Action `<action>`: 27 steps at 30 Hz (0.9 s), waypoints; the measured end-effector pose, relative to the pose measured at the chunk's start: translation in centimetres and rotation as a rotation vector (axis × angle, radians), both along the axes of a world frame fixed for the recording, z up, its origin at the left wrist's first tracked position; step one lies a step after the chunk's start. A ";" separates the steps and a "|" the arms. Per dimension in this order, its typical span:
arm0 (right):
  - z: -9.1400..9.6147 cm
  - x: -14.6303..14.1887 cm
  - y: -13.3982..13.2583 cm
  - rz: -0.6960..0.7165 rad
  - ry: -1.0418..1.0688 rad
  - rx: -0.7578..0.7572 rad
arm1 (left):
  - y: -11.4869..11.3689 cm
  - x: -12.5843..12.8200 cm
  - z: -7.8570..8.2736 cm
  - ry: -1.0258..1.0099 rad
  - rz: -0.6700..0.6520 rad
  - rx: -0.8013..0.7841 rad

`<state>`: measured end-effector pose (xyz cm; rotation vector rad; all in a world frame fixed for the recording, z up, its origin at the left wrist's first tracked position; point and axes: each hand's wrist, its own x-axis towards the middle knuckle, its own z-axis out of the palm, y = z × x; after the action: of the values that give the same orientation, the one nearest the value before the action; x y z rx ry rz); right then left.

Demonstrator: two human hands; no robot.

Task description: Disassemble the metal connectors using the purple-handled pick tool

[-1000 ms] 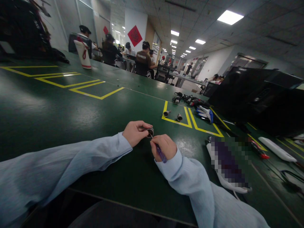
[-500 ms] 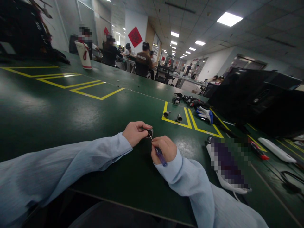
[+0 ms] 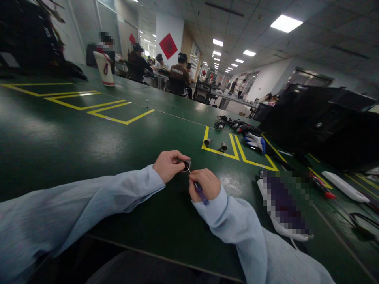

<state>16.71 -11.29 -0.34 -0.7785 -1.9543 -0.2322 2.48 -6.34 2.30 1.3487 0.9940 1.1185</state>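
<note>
Between thumb and fingers, my left hand pinches a small round metal cup-shaped part, its open mouth turned toward me. My right hand is closed around a screwdriver with a see-through purple handle. The thin shaft points up and left into the mouth of the metal part; its tip is hard to make out. Farther off, two similar metal parts, one at the left and one at the right, lie inside a yellow tape outline.
A blue and white glove and a heap of dark cabled parts lie beyond on the green table. At the right are a white-edged device, red-handled pliers and a black case. A paper cup stands far left.
Both hands keep almost the same place and grip. The metal part and the screwdriver have shifted only very slightly against each other.
</note>
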 end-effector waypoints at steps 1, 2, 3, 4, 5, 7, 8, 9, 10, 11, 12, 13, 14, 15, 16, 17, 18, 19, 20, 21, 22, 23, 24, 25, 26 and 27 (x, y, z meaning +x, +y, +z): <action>0.2 0.0 -0.2 0.011 -0.001 -0.022 | 0.2 0.0 -0.1 0.003 0.004 0.010; 0.4 0.0 -0.5 0.026 0.003 -0.039 | 0.4 -0.1 -0.2 0.007 0.010 0.024; 0.6 0.1 -0.7 0.040 0.008 -0.053 | 0.8 -0.2 -0.2 0.011 0.023 0.045; 0.8 0.2 -0.9 0.048 0.010 -0.059 | 1.3 -0.4 -0.1 0.014 0.046 0.073; 1.0 0.3 -0.8 0.045 0.007 -0.059 | 1.9 -0.7 0.0 0.018 0.082 0.105; 1.1 0.9 -0.2 -0.008 -0.001 -0.040 | 3.5 -1.7 0.1 0.049 0.191 0.171; 1.0 1.5 0.4 -0.062 -0.002 -0.036 | 4.4 -2.4 0.2 0.092 0.253 0.198; 0.9 2.1 1.1 -0.137 0.015 -0.030 | 5.5 -3.1 0.2 0.159 0.307 0.222; 0.8 2.8 2.0 -0.204 0.023 -0.037 | 6.6 -4.0 0.1 0.236 0.361 0.248; 0.6 3.7 3.0 -0.279 0.031 -0.081 | 7.7 -4.8 -0.1 0.310 0.427 0.284; 0.4 4.6 4.0 -0.377 0.096 -0.089 | 8.8 -5.7 -0.3 0.339 0.470 0.300; 0.3 5.5 5.0 -0.476 0.148 -0.096 | 9.9 -6.6 -0.6 0.363 0.498 0.315; 0.2 6.3 6.0 -0.569 0.180 -0.113 | 10.9 -7.5 -0.9 0.434 0.526 0.360; 0.2 7.1 6.9 -0.643 0.208 -0.145 | 11.9 -8.2 -1.3 0.502 0.546 0.396; 0.2 7.7 7.8 -0.670 0.217 -0.160 | 12.8 -8.8 -1.7 0.530 0.549 0.406; 0.2 8.3 8.6 -0.686 0.219 -0.170 | 13.5 -9.4 -2.0 0.557 0.549 0.413; 0.2 8.7 9.4 -0.701 0.216 -0.185 | 14.2 -9.8 -2.3 0.597 0.541 0.428; 0.2 9.0 10.0 -0.718 0.211 -0.207 | 14.7 -10.1 -2.5 0.611 0.539 0.438; 0.2 9.2 10.6 -0.738 0.208 -0.237 | 15.0 -10.2 -2.7 0.625 0.534 0.450; 0.2 9.3 11.1 -0.759 0.205 -0.272 | 15.3 -10.4 -2.8 0.633 0.528 0.463; 0.1 9.4 11.4 -0.778 0.202 -0.311 | 15.4 -10.4 -2.8 0.634 0.520 0.474; 0.1 9.5 11.7 -0.797 0.198 -0.352 | 15.4 -10.4 -2.8 0.636 0.507 0.486; 0.0 9.6 11.9 -0.813 0.194 -0.394 | 15.4 -10.4 -2.8 0.638 0.494 0.499; -0.1 9.7 12.0 -0.826 0.188 -0.436 | 15.4 -10.4 -2.7 0.640 0.485 0.512; -0.2 9.8 12.1 -0.836 0.181 -0.479 | 15.4 -10.3 -2.6 0.641 0.482 0.526; -0.2 10.0 12.1 -0.844 0.171 -0.522 | 15.4 -10.3 -2.5 0.644 0.486 0.538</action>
<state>26.67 0.80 -0.55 -1.8837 -1.4295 -0.1390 -7.77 9.11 -0.22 2.0449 1.6230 1.4080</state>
